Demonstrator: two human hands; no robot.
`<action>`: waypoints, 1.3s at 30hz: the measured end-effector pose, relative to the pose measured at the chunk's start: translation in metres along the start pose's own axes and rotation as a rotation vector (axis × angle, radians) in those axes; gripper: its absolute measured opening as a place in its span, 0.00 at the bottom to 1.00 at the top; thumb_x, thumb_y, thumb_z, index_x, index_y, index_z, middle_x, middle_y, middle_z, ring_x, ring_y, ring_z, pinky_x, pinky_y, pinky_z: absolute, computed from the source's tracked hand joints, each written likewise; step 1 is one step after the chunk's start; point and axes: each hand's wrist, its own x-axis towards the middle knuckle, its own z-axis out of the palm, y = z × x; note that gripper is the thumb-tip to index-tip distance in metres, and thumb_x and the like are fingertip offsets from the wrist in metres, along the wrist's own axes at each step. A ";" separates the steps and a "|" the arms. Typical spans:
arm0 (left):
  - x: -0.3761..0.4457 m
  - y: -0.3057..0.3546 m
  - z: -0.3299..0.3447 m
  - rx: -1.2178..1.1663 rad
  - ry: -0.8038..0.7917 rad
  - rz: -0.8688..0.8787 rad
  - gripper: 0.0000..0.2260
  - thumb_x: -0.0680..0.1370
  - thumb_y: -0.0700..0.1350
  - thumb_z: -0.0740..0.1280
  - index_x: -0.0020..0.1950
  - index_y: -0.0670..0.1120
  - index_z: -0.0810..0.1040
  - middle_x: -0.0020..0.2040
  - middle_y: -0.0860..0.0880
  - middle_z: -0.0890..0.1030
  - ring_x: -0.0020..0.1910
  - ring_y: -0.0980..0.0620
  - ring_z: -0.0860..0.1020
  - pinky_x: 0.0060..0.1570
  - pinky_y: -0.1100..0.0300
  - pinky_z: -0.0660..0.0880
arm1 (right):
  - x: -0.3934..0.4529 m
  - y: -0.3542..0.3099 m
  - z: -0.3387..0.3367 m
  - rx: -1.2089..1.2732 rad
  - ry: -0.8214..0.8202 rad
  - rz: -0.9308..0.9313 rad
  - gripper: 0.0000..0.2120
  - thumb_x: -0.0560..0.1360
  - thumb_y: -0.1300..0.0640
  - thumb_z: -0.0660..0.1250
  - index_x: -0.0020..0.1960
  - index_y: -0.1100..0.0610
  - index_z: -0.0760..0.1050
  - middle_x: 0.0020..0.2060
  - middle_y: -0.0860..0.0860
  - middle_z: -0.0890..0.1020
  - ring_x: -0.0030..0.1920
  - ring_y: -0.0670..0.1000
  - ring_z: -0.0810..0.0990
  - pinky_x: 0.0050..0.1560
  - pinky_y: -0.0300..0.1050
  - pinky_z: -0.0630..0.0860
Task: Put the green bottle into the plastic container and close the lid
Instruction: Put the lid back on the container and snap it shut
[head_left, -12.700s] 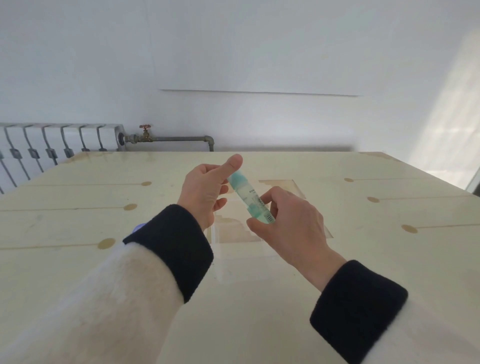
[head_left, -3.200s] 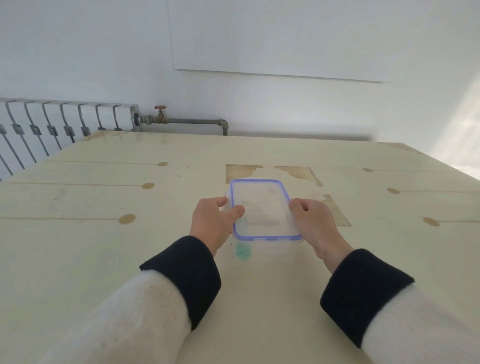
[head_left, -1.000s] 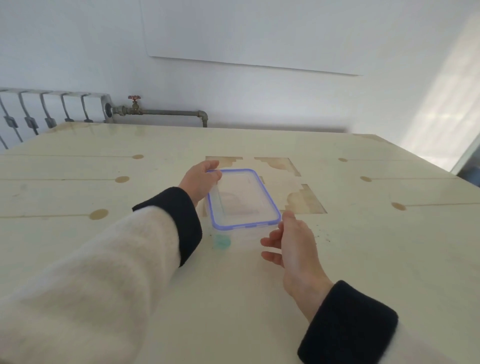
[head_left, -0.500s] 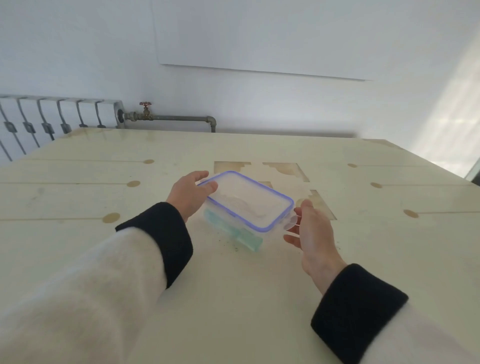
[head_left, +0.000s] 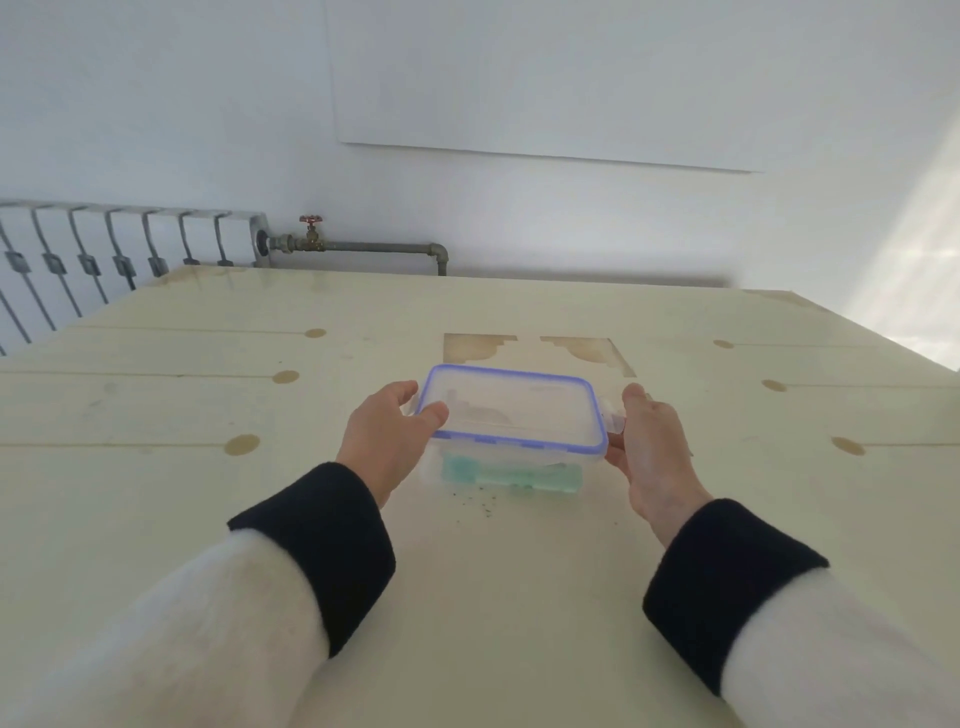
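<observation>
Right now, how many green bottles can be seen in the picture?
1. The green bottle lies on its side inside the plastic container, along its near wall, under the lid. The left hand and right hand flank the container.

Two arms show, each in a soft, fuzzy white sleeve. The left sleeve (head_left: 208, 618) ends in a wide black cuff (head_left: 322, 545) at the wrist. The right sleeve (head_left: 831, 654) has the same black cuff (head_left: 727, 582). Both hands (head_left: 384, 441) (head_left: 649, 447) are bare, with no rings or gloves.
</observation>
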 end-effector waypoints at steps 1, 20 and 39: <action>-0.003 0.000 0.002 0.005 0.003 0.002 0.25 0.75 0.50 0.65 0.70 0.45 0.65 0.70 0.49 0.69 0.65 0.45 0.71 0.63 0.47 0.70 | 0.000 0.000 0.000 -0.011 0.002 -0.012 0.16 0.77 0.48 0.55 0.54 0.59 0.69 0.55 0.59 0.78 0.46 0.56 0.78 0.54 0.55 0.77; -0.023 0.003 0.018 -0.006 0.131 -0.011 0.23 0.75 0.52 0.64 0.69 0.46 0.66 0.66 0.49 0.73 0.52 0.53 0.73 0.41 0.65 0.69 | 0.004 0.019 0.001 -0.184 -0.011 -0.185 0.29 0.72 0.52 0.68 0.69 0.60 0.66 0.61 0.52 0.73 0.53 0.48 0.71 0.51 0.41 0.65; -0.023 0.001 0.024 -0.110 0.181 -0.027 0.22 0.76 0.48 0.64 0.69 0.43 0.68 0.60 0.51 0.75 0.49 0.57 0.72 0.33 0.74 0.64 | -0.004 0.018 0.004 -0.204 -0.073 -0.172 0.13 0.75 0.51 0.63 0.54 0.57 0.78 0.46 0.50 0.82 0.45 0.49 0.78 0.40 0.40 0.72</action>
